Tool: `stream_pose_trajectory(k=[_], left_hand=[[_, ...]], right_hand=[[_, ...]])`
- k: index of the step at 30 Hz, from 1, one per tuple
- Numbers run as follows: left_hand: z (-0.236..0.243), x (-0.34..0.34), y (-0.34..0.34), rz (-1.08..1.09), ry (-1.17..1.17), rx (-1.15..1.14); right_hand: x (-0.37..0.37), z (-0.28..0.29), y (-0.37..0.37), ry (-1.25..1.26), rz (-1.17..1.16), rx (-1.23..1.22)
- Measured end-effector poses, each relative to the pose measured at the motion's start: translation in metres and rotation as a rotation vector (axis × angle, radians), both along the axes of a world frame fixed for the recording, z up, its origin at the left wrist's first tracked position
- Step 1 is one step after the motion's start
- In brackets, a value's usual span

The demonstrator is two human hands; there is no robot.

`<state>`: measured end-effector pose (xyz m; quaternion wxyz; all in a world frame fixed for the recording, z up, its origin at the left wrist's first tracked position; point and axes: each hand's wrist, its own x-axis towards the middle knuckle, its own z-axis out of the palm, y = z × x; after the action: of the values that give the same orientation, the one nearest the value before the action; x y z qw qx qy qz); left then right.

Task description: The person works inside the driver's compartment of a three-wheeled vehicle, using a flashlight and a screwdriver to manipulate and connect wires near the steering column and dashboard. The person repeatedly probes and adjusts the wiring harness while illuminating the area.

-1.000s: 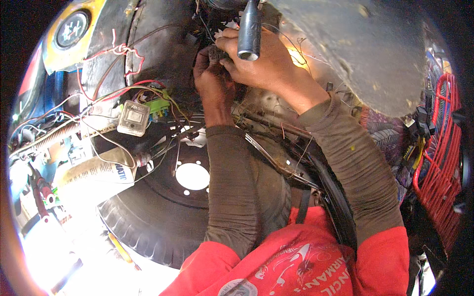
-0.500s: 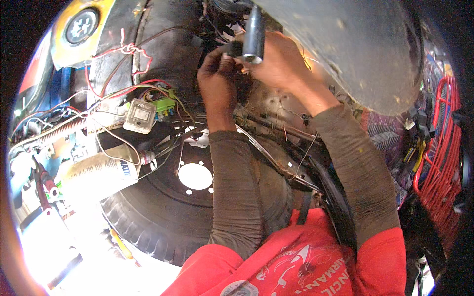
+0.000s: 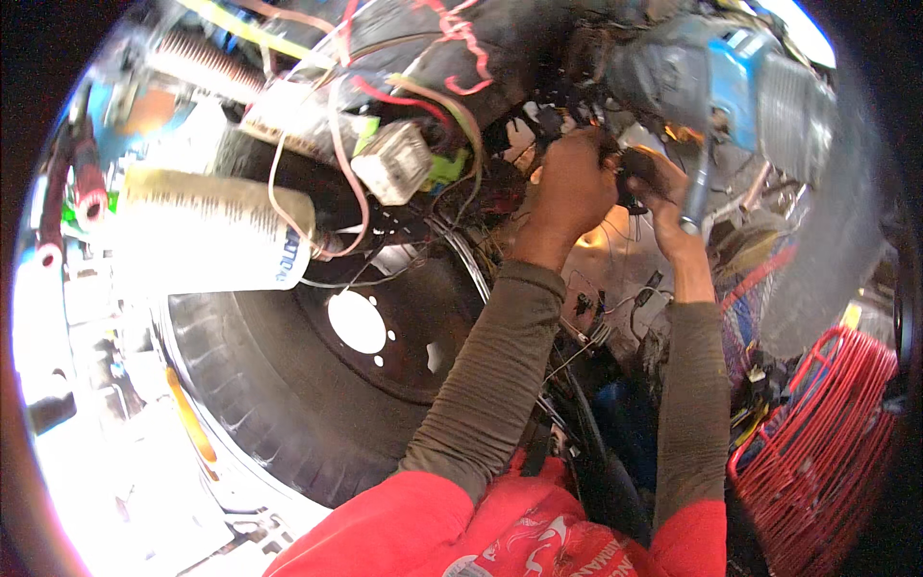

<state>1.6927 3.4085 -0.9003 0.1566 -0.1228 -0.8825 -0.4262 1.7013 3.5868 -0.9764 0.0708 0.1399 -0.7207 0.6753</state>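
Small dark part [image 3: 627, 181], up-right of the tyre [image 3: 245, 399], apparently between left hand [image 3: 575, 183] and right hand [image 3: 668, 197], both curled; cannot tell whether either pinches it. Pointing direction, long axis: obscured by blur.

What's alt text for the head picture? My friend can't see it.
A person's bare left hand and bare right hand are close together; what they hold is unclear. Left of the brown cloth sleeves is a round black rubber tyre; a red frame of thin bars is at lower right.
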Motion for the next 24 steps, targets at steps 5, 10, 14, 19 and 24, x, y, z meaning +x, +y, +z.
stream_pose_trajectory(k=[5,10,14,19,24], left_hand=[[-0.006,-0.01,-0.012,-0.098,-0.036,-0.085],[-0.016,-0.01,-0.006,-0.029,0.019,-0.114],[-0.017,-0.005,-0.006,0.012,0.018,-0.038],[-0.008,-0.007,-0.005,0.022,0.001,-0.064],[-0.008,-0.004,0.0,0.162,-0.143,0.078]], right_hand=[[-0.007,0.004,-0.005,-0.147,0.082,-0.116],[-0.011,0.011,-0.008,-0.2,0.02,-0.078],[-0.009,0.013,-0.008,-0.175,0.012,-0.019],[-0.007,0.017,-0.013,-0.2,-0.005,-0.011],[-0.003,0.02,-0.023,-0.291,0.022,-0.038]])
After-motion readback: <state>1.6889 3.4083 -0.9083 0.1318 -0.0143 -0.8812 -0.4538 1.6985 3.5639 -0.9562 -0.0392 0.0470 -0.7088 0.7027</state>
